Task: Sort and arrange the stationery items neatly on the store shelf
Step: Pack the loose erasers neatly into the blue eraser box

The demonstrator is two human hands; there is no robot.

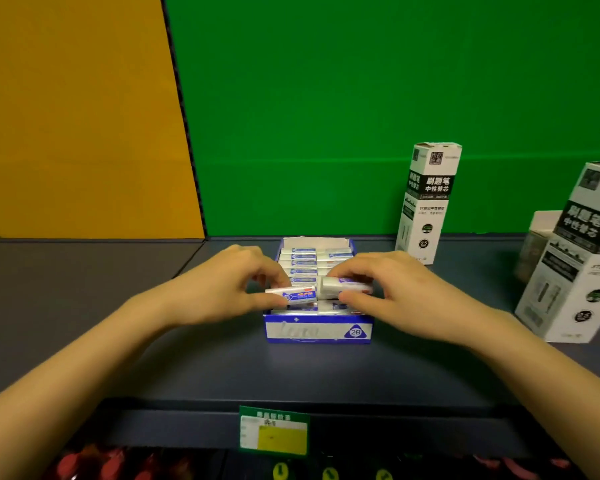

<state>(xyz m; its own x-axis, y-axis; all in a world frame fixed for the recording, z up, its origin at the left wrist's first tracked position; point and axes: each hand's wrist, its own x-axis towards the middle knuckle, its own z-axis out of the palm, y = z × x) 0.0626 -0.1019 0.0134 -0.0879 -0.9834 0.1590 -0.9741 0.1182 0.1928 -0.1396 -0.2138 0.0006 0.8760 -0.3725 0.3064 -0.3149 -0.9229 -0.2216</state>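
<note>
Both hands work over the blue display box [317, 330] on the shelf [291, 372]: left hand [227, 287] pinches one small white packet [293, 295], right hand [390, 292] grips another packet [336, 285] just beside it; two tall white cartons [426, 202] stand further right

Open shelf [84, 306] left of and before the blue display box [317, 330]; right side obstructed by upright refill carton [426, 202] and tilted carton [575, 271].
</note>
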